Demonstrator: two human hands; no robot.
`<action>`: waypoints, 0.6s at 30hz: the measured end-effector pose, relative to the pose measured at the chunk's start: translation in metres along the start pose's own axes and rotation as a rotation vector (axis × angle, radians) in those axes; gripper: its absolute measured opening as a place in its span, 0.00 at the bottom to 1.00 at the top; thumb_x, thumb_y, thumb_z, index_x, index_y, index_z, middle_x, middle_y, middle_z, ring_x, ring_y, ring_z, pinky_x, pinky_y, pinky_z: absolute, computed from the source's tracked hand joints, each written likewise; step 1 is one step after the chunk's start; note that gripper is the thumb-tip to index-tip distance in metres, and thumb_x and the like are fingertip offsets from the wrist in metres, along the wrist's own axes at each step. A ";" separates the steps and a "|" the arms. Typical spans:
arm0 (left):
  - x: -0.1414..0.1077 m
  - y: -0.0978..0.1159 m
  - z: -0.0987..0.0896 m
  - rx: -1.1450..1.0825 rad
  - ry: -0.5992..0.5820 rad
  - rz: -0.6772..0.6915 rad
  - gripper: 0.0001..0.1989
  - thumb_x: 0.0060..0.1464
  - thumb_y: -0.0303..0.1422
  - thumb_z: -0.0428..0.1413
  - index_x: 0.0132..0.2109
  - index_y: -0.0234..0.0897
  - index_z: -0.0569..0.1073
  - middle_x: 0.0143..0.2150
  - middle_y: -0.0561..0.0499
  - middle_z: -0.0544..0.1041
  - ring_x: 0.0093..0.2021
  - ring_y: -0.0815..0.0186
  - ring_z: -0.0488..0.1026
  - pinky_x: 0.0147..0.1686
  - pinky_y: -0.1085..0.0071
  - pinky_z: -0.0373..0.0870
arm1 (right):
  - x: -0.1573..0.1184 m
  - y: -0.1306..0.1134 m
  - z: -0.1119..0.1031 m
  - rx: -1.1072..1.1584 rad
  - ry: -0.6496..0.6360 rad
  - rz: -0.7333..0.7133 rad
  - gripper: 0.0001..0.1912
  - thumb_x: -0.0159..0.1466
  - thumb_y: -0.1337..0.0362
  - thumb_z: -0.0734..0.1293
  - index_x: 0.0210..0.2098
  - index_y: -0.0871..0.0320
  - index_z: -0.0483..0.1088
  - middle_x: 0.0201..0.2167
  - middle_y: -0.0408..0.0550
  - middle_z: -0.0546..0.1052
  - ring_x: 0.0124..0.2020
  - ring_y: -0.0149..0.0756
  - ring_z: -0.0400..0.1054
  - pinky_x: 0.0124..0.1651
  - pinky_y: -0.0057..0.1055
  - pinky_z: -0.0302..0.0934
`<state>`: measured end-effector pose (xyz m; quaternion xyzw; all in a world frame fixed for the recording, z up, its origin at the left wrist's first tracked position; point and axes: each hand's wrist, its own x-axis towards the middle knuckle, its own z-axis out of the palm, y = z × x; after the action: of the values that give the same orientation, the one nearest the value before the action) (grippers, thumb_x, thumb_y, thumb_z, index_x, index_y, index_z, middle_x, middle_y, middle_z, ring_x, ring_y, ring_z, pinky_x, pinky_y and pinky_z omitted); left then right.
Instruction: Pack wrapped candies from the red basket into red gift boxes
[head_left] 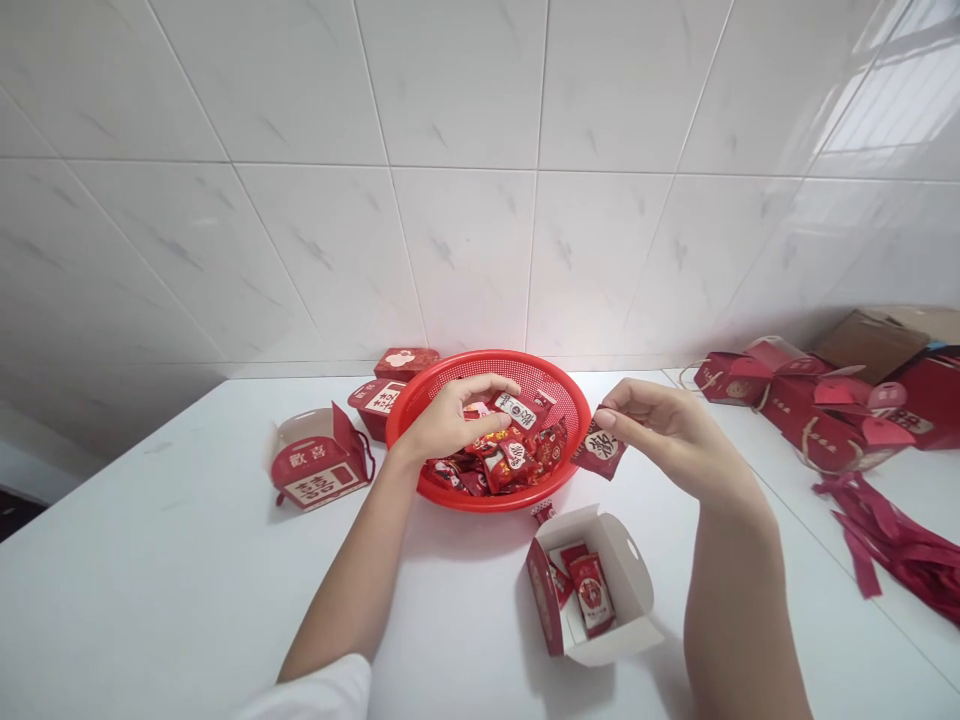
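Observation:
A round red plastic basket (480,504) full of red wrapped packets stands against the tiled wall. My left hand (466,418) reaches over its left side, thumb and fingers closed on a red packet with a white label (517,410). To the right of the basket, my right hand (651,428) pinches a dark red packet (600,450) between thumb and fingers, by the rim. Below the basket sits an open gift box (547,600), its white flaps spread, with several red packets (592,592) inside. A small red packet (543,511) lies between the basket and the box.
On the left stand an open red box (315,465) with a cord handle and two more red boxes (405,363). Several red boxes with handles (814,410), a brown cardboard box (870,345) and dark pink ribbons (900,535) lie on the right of the white table (187,580).

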<state>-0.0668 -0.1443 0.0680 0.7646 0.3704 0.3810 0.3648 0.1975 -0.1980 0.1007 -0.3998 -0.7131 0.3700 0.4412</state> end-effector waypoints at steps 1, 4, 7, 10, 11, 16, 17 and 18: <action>-0.001 0.001 0.001 -0.023 -0.008 0.007 0.18 0.52 0.38 0.62 0.48 0.34 0.76 0.50 0.44 0.79 0.53 0.57 0.74 0.56 0.63 0.70 | 0.000 0.000 0.000 0.005 -0.003 0.002 0.17 0.62 0.48 0.71 0.29 0.56 0.73 0.25 0.46 0.76 0.27 0.35 0.70 0.31 0.31 0.68; -0.002 0.003 0.006 -0.070 -0.043 0.013 0.18 0.52 0.38 0.63 0.48 0.35 0.76 0.49 0.45 0.78 0.50 0.58 0.75 0.50 0.64 0.73 | 0.000 0.000 0.000 0.015 -0.019 0.013 0.18 0.62 0.48 0.71 0.29 0.57 0.72 0.25 0.46 0.76 0.27 0.35 0.70 0.31 0.31 0.68; -0.004 0.006 0.011 -0.078 -0.049 0.034 0.19 0.53 0.34 0.61 0.52 0.37 0.74 0.53 0.45 0.75 0.47 0.60 0.75 0.41 0.68 0.75 | -0.001 0.000 0.000 0.025 -0.031 0.026 0.18 0.61 0.48 0.72 0.30 0.58 0.72 0.27 0.47 0.76 0.28 0.35 0.71 0.32 0.31 0.68; -0.009 0.014 0.017 -0.095 -0.066 0.037 0.25 0.51 0.30 0.61 0.58 0.41 0.70 0.55 0.46 0.73 0.47 0.61 0.74 0.38 0.71 0.74 | -0.004 -0.004 -0.002 0.023 -0.021 0.013 0.18 0.62 0.49 0.71 0.30 0.58 0.72 0.27 0.47 0.76 0.29 0.34 0.71 0.32 0.30 0.68; -0.011 0.017 0.020 -0.115 -0.101 0.023 0.28 0.51 0.28 0.60 0.60 0.42 0.68 0.53 0.46 0.74 0.46 0.62 0.75 0.37 0.71 0.74 | -0.005 -0.006 -0.002 0.021 -0.017 0.005 0.18 0.62 0.49 0.72 0.30 0.58 0.72 0.27 0.46 0.76 0.29 0.34 0.70 0.32 0.30 0.67; -0.024 0.039 0.036 -0.131 -0.369 0.017 0.35 0.52 0.25 0.58 0.66 0.43 0.62 0.40 0.51 0.77 0.40 0.65 0.75 0.41 0.69 0.72 | -0.015 -0.020 -0.008 0.012 0.004 -0.025 0.19 0.61 0.48 0.73 0.28 0.58 0.72 0.24 0.44 0.74 0.26 0.31 0.68 0.29 0.28 0.65; -0.025 0.043 0.039 -0.100 -0.435 0.028 0.34 0.53 0.26 0.59 0.66 0.43 0.62 0.40 0.51 0.77 0.39 0.65 0.75 0.42 0.69 0.72 | -0.017 -0.023 -0.009 0.008 0.005 -0.030 0.19 0.61 0.49 0.73 0.27 0.58 0.72 0.24 0.44 0.74 0.25 0.30 0.67 0.29 0.28 0.65; -0.025 0.046 0.042 -0.059 -0.497 0.042 0.32 0.54 0.27 0.59 0.66 0.42 0.64 0.41 0.51 0.78 0.39 0.65 0.75 0.42 0.68 0.72 | -0.018 -0.025 -0.010 0.004 0.007 -0.036 0.19 0.61 0.49 0.73 0.27 0.58 0.72 0.23 0.44 0.74 0.25 0.30 0.66 0.28 0.27 0.64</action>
<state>-0.0287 -0.1982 0.0800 0.8313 0.2422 0.1992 0.4589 0.2064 -0.2225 0.1197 -0.3874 -0.7179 0.3619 0.4512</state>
